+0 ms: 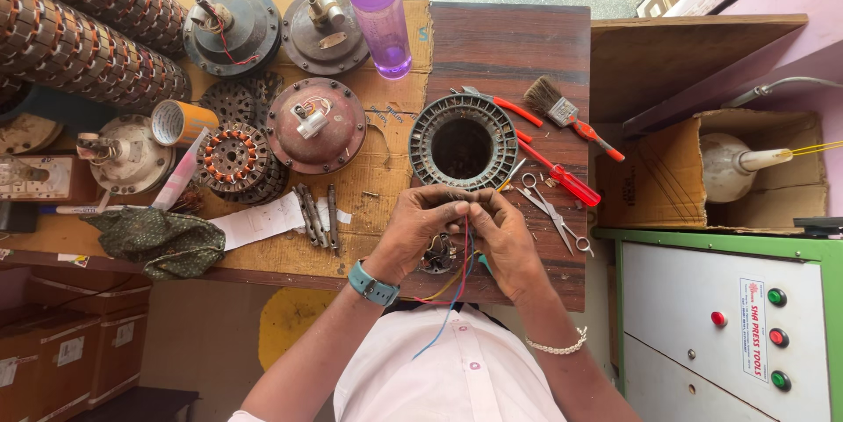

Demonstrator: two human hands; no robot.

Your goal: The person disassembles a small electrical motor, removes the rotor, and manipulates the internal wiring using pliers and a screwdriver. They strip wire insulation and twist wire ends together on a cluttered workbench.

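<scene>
My left hand (413, 230) and my right hand (503, 233) meet over the near edge of the wooden workbench (518, 44). Both pinch a small bundle of coloured wires (458, 274), red, blue and yellow, which hang down toward my white shirt. A small round dark part (436, 257) sits just under my hands; what the wires join to is hidden by my fingers. Directly beyond my fingers lies a ring-shaped slotted fan stator core (463, 141), bare of winding. A teal watch is on my left wrist and a beaded bracelet on my right.
Scissors (551, 209), a red screwdriver (566, 178) and a red-handled brush (566, 113) lie right of the stator. Left on cardboard: motor covers (314, 123), a copper-wound stator (235, 158), a tape roll (180, 122), a green cloth (158, 240). A purple bottle (379, 9) stands behind. A green control cabinet (729, 325) is at right.
</scene>
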